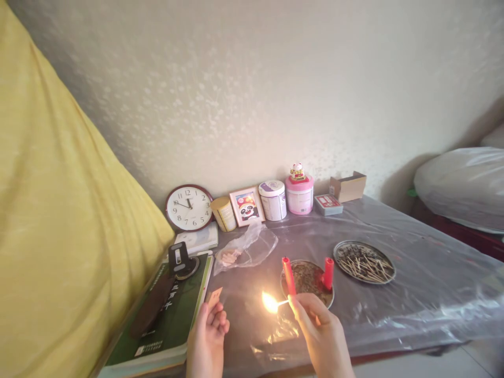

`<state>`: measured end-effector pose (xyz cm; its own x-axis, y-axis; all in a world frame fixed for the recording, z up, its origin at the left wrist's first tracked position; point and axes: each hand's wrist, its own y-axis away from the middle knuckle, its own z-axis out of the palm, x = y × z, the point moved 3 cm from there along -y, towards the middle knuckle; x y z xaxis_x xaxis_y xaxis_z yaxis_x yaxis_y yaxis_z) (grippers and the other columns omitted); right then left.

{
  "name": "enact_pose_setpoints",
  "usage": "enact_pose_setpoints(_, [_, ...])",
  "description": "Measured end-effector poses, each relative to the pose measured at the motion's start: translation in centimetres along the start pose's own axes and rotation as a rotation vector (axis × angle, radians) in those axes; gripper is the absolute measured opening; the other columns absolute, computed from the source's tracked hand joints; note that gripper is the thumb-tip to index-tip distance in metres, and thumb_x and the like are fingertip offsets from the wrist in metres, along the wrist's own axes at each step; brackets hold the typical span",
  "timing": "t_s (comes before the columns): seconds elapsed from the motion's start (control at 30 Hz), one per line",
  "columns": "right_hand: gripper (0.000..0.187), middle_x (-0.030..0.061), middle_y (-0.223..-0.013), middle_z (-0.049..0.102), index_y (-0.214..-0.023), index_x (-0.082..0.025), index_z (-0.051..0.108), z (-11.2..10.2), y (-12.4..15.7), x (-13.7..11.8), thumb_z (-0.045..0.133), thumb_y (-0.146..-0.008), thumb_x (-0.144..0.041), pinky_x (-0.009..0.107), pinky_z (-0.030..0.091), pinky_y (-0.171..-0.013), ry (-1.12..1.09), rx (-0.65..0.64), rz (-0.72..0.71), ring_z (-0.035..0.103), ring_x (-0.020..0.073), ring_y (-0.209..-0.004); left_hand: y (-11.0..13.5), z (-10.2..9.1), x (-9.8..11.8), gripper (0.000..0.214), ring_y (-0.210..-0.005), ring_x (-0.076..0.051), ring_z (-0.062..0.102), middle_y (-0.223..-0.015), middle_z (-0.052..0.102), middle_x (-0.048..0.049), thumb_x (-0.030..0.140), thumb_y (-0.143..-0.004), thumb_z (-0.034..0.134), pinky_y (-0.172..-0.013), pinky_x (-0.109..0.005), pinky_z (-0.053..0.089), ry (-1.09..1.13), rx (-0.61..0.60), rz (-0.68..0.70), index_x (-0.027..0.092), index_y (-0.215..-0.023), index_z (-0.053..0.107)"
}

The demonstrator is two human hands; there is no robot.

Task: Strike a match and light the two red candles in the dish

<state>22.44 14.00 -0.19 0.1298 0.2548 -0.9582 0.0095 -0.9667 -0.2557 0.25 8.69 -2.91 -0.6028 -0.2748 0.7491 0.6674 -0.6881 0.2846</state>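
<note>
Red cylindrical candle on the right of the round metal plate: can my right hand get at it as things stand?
Probably yes: your right hand is close to that red candle, with nothing visible between. It holds a burning pale matchstick, though, so it isn't free.

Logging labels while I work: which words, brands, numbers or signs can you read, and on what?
"12", "2", "3", "4", "5", "6", "7", "8", "9": among the numerals on the round clock; the dial's small print is too tiny.
Green book: white characters, partly covered, not clear enough to quote.
Small orange box in the left hand: marks too small.
White tub, pink tub, framed picture: too blurred.
</note>
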Motion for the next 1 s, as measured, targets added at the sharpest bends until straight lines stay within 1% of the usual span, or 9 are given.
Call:
enact_pose_setpoints(0.13, [0.030,0.0010,-0.067,0.063,-0.069,-0.021,0.065,0.05,0.01,0.21,0.056,-0.088,-0.042,0.022,0.041,-0.058,0.023,0.001,-0.036,0.054,0.0156,-0.062,-0.13,-0.01,-0.16,0.039,-0.058,-0.011,0.053,-0.069,0.063,-0.0020,0.044,-0.056,0.083,-0.048,-0.022,0.046,0.002,0.020,-0.005,0.016,-0.081,0.073])
enact_pose_setpoints(0.23, [0.030,0.0010,-0.069,0.063,-0.069,-0.021,0.065,0.11,0.05,0.25,0.056,-0.088,-0.041,0.022,0.041,-0.058,0.034,0.000,-0.060,0.054,0.0154,-0.062,-0.26,-0.09,-0.28,0.040,-0.058,-0.011,0.052,-0.070,0.063,-0.0020,0.045,-0.057,0.082,-0.048,-0.022,0.046,-0.004,0.016,0.002,0.017,-0.084,0.074])
enact_pose_setpoints(0.5, [0.028,0.0007,-0.070,0.064,-0.072,-0.021,0.067,0.27,-0.10,0.23,0.057,-0.087,-0.043,0.020,0.042,-0.055,-0.010,-0.001,-0.062,0.055,0.0143,-0.061,-0.38,-0.26,-0.30,0.045,-0.056,-0.011,0.051,-0.068,0.062,-0.0017,0.046,-0.056,0.082,-0.047,-0.022,0.046,-0.015,-0.001,-0.004,0.016,-0.089,0.074])
enact_pose_setpoints(0.77, [0.027,0.0010,-0.073,0.063,-0.076,-0.022,0.068,0.35,-0.02,0.43,0.056,-0.089,-0.043,0.021,0.042,-0.055,0.006,-0.028,-0.063,0.055,0.0141,-0.061,-0.68,-0.14,-0.56,0.044,-0.056,-0.012,0.052,-0.068,0.063,-0.0018,0.046,-0.052,0.084,-0.047,-0.023,0.046,-0.002,0.011,-0.016,0.017,-0.083,0.074])
enact_pose_setpoints(0.87, [0.025,0.0017,-0.075,0.064,-0.078,-0.022,0.068,0.35,-0.07,0.19,0.055,-0.089,-0.041,0.021,0.042,-0.055,0.029,-0.028,-0.100,0.056,0.0143,-0.062,-0.75,-0.27,-0.66,0.045,-0.056,-0.012,0.053,-0.067,0.063,-0.0017,0.047,-0.051,0.084,-0.048,-0.023,0.047,-0.010,0.014,-0.024,0.016,-0.083,0.074])
enact_pose_setpoints(1.0, [0.024,0.0012,-0.074,0.062,-0.078,-0.022,0.067,0.32,0.01,-0.26,0.054,-0.091,-0.037,0.021,0.043,-0.055,0.082,-0.033,-0.181,0.055,0.0135,-0.060,-0.77,-0.34,-0.67,0.045,-0.057,-0.012,0.052,-0.068,0.062,-0.0017,0.047,-0.056,0.081,-0.048,-0.022,0.047,-0.016,-0.001,-0.020,0.016,-0.088,0.073])
